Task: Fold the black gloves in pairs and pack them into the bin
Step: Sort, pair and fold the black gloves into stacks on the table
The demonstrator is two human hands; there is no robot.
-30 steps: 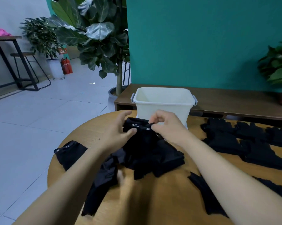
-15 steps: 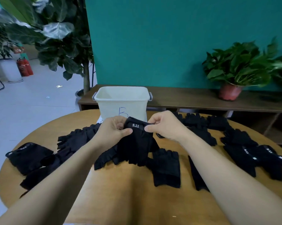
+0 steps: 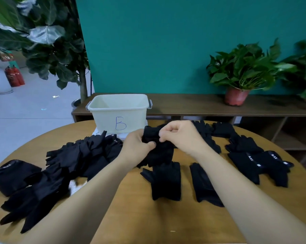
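- Head view: both hands are up over the middle of a round wooden bench.
- The left hand grips a black glove bundle. Its thumb is on the front and its fingers curl round the left side.
- The right hand pinches the top of the same bundle with curled fingers.
- The bundle hangs down between the hands, low over the bench.
- A white bin stands at the far side of the bench, just behind the hands. It has a blue letter B on its front.
- A big heap of gloves lies to the left of the hands.
- Two flat gloves lie side by side on the bench, just below the bundle.
- More gloves on the right lie in a row, some with white marks on them.
- Behind the bench is a long wooden shelf with a plant in a red pot on it.
- A tall leafy tree stands at the left, and red fire extinguishers stand on the floor far off.
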